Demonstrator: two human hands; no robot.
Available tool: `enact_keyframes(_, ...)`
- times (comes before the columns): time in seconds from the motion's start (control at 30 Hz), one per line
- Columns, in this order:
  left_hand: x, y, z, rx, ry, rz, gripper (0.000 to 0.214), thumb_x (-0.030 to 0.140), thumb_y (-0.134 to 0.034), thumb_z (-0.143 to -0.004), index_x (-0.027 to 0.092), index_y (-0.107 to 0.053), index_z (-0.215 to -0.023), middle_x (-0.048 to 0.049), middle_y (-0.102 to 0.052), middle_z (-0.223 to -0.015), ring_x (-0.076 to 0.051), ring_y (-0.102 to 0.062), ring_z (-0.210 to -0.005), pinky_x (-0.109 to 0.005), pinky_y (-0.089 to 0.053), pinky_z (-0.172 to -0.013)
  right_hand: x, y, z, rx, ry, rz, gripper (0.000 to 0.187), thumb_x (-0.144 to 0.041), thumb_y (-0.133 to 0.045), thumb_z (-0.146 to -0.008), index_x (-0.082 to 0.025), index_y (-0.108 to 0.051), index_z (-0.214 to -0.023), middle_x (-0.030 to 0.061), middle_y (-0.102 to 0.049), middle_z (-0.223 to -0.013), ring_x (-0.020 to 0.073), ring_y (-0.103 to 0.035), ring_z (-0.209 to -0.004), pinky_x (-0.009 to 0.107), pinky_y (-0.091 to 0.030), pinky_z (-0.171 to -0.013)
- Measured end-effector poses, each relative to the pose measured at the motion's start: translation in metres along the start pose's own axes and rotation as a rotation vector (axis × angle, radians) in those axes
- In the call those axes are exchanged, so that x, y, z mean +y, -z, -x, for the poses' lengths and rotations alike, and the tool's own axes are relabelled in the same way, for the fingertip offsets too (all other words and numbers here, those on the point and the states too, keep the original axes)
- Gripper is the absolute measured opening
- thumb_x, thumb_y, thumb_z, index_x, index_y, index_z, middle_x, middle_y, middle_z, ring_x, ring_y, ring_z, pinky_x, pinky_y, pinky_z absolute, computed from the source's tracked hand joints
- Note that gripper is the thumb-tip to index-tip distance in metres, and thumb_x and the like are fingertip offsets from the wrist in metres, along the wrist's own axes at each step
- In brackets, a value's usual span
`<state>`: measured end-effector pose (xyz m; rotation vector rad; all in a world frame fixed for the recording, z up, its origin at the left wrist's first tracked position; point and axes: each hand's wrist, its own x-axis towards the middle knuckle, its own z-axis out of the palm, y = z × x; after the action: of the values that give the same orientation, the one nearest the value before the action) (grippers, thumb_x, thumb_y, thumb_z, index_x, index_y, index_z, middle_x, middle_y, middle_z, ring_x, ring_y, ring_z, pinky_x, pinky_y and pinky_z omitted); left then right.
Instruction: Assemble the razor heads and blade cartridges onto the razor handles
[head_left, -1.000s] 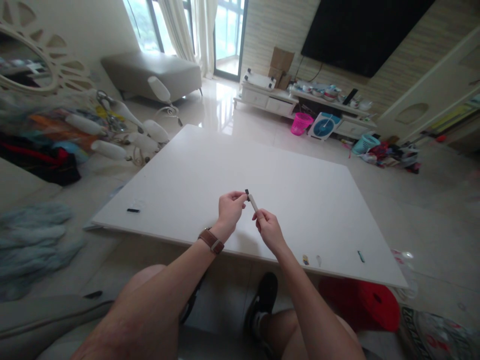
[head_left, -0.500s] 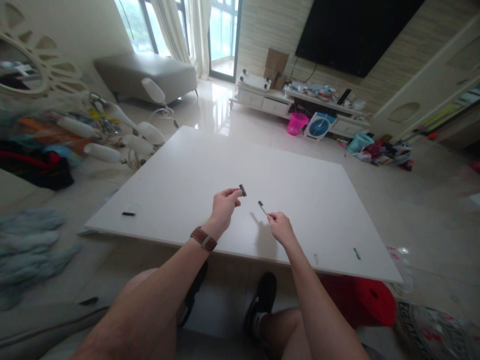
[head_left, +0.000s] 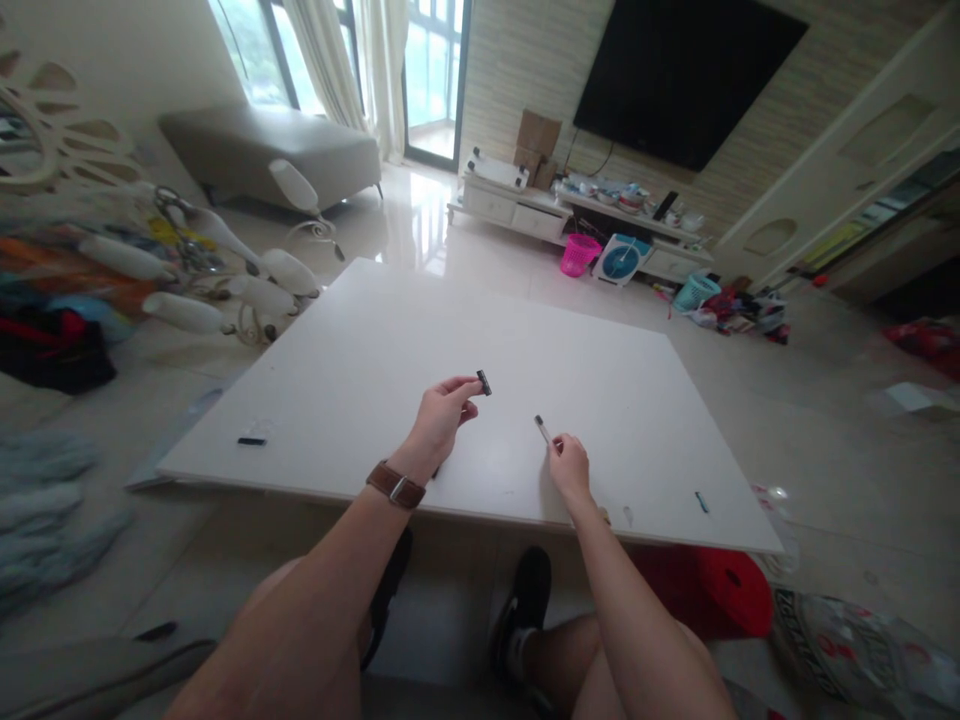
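1. A living room is stretching out behind a wide white worktop (head_left: 360,340). A dark television (head_left: 682,70) is hanging on the far wall, and a pink basket (head_left: 575,254) is standing on the glossy floor below it.
2. The left hand (head_left: 442,415), wearing a brown-strapped watch (head_left: 395,485), is hovering over the middle of the worktop. Its grip is pinching a small black piece (head_left: 484,382) between thumb and forefinger, clear of the surface.
3. The right hand (head_left: 570,465) is sitting closer to the front edge. Its grip is clenching the lower end of a thin stick (head_left: 541,428), whose dark tip is pointing up and away, towards the left grip.
4. The black piece and the stick's tip are lying apart, with bare worktop showing between the two grips.
5. Well out to the left of the left grip, a small black bar (head_left: 251,440) is lying flat on the worktop.
6. To the right of the right grip, near the front edge, a small green item (head_left: 701,501) is resting, too small to identify.
7. Below and to the right of the right grip, a red stool (head_left: 712,590) is showing under the worktop's edge.
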<state>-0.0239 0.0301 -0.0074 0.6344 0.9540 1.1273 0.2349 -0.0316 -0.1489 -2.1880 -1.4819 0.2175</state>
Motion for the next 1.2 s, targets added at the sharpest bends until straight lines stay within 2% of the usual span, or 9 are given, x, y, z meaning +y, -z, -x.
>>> enact_keyframes(0.13, 0.0, -0.003, 0.004, -0.022, 0.014, -0.045, 0.026, 0.029, -0.081, -0.061, 0.015, -0.071, -0.081, -0.0043, -0.071, -0.086, -0.005, -0.049, -0.057, -0.023, -0.041, -0.061, -0.012, 0.003, -0.001, 0.046, -0.001, -0.039, 0.009, -0.023, -0.056, -0.082, -0.017, -0.062, -0.084, 0.0102, -0.061, -0.088, 0.0241, -0.055, -0.084, 0.033, -0.042, -0.079)
enact_keyframes(0.23, -0.002, -0.005, 0.006, -0.088, 0.018, -0.141, 0.027, 0.032, -0.081, -0.063, 0.014, -0.074, -0.081, -0.0052, -0.071, -0.083, -0.007, -0.049, -0.059, -0.024, -0.041, -0.062, -0.036, 0.016, -0.003, 0.078, 0.031, -0.113, 0.015, -0.029, -0.058, -0.084, -0.017, -0.062, -0.09, 0.0088, -0.063, -0.091, 0.0221, -0.057, -0.084, 0.032, -0.044, -0.078)
enact_keyframes(0.37, -0.006, -0.01, 0.01, -0.174, 0.005, -0.275, 0.024, 0.033, -0.078, -0.066, 0.013, -0.077, -0.079, -0.0076, -0.072, -0.078, -0.01, -0.053, -0.062, -0.027, -0.043, -0.065, -0.081, 0.045, 0.005, 0.056, 0.164, -0.478, 0.022, -0.038, -0.055, -0.092, -0.018, -0.064, -0.09, 0.0048, -0.065, -0.087, 0.0184, -0.06, -0.08, 0.028, -0.045, -0.069)
enact_keyframes(0.43, -0.007, -0.013, 0.011, -0.201, -0.012, -0.315, 0.02, 0.032, -0.077, -0.066, 0.014, -0.077, -0.077, -0.0089, -0.073, -0.079, -0.013, -0.057, -0.067, -0.028, -0.044, -0.067, -0.101, 0.057, 0.012, 0.046, 0.207, -0.597, 0.023, -0.039, -0.057, -0.093, -0.018, -0.065, -0.089, 0.0044, -0.067, -0.087, 0.018, -0.06, -0.08, 0.028, -0.046, -0.069)
enact_keyframes(0.57, -0.013, -0.018, 0.012, -0.256, -0.037, -0.36, 0.017, 0.031, -0.077, -0.067, 0.016, -0.078, -0.076, -0.0099, -0.075, -0.079, -0.018, -0.061, -0.074, -0.029, -0.046, -0.069, -0.124, 0.067, 0.024, 0.002, 0.21, -0.773, 0.02, -0.038, -0.062, -0.091, -0.019, -0.069, -0.094, 0.0048, -0.069, -0.09, 0.0184, -0.063, -0.082, 0.03, -0.048, -0.074)
enact_keyframes(0.7, -0.021, -0.02, 0.009, -0.264, -0.049, -0.38, 0.016, 0.03, -0.076, -0.069, 0.016, -0.079, -0.077, -0.0096, -0.075, -0.078, -0.018, -0.063, -0.075, -0.029, -0.046, -0.069, -0.129, 0.066, 0.026, -0.011, 0.154, -0.909, 0.017, -0.035, -0.068, -0.087, -0.019, -0.07, -0.092, 0.0046, -0.07, -0.085, 0.0185, -0.064, -0.078, 0.032, -0.05, -0.073)
enact_keyframes(0.87, -0.032, -0.029, 0.001, -0.353, -0.073, -0.382, 0.019, 0.033, -0.075, -0.073, 0.017, -0.079, -0.082, -0.0092, -0.076, -0.081, -0.017, -0.063, -0.075, -0.029, -0.046, -0.068, -0.119, 0.068, 0.02, -0.025, 0.039, -1.051, 0.021, -0.036, -0.073, -0.08, -0.019, -0.072, -0.092, 0.0037, -0.069, -0.078, 0.0178, -0.063, -0.072, 0.031, -0.051, -0.068)
enact_keyframes(1.03, -0.047, -0.035, 0.0, -0.324, -0.058, -0.368, 0.023, 0.036, -0.077, -0.071, 0.017, -0.079, -0.083, -0.0091, -0.075, -0.08, -0.017, -0.063, -0.074, -0.029, -0.046, -0.069, -0.106, 0.07, 0.016, -0.076, -0.021, -1.077, 0.021, -0.035, -0.074, -0.077, -0.018, -0.074, -0.088, 0.004, -0.071, -0.077, 0.0181, -0.064, -0.069, 0.033, -0.053, -0.067)
enact_keyframes(1.2, -0.052, -0.03, 0.005, -0.298, -0.056, -0.413, 0.026, 0.038, -0.079, -0.068, 0.017, -0.079, -0.083, -0.0079, -0.073, -0.077, -0.016, -0.06, -0.071, -0.028, -0.045, -0.067, -0.106, 0.069, 0.019, -0.123, -0.015, -1.051, 0.022, -0.038, -0.073, -0.074, -0.018, -0.072, -0.084, 0.0033, -0.071, -0.075, 0.0191, -0.066, -0.069, 0.033, -0.055, -0.066)
